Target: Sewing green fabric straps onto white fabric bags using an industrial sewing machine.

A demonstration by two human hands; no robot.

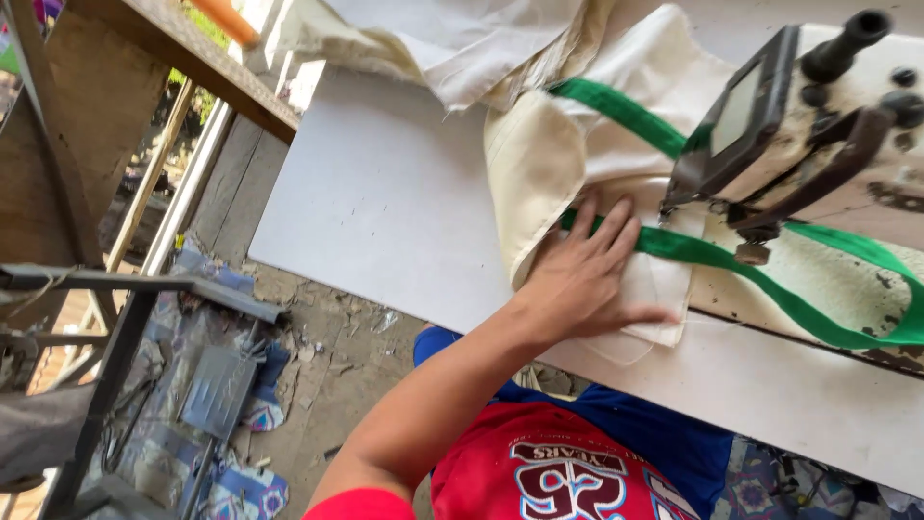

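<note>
My left hand (582, 279) lies flat, fingers spread, on a piece of cream fabric (539, 164) at the front edge of a white table (385, 193). Its fingertips touch a green strap (799, 308) that runs across the fabric and under the head of a worn sewing machine (828, 125). The machine's presser foot (751, 252) sits just right of my fingers. The hand presses the cloth down and grips nothing. My right hand is out of view.
More cream cloth (462, 39) is heaped at the back of the table. A wooden shelf (192, 58) and a metal frame (115, 318) stand to the left. Scraps and debris (241, 404) litter the dirt floor below.
</note>
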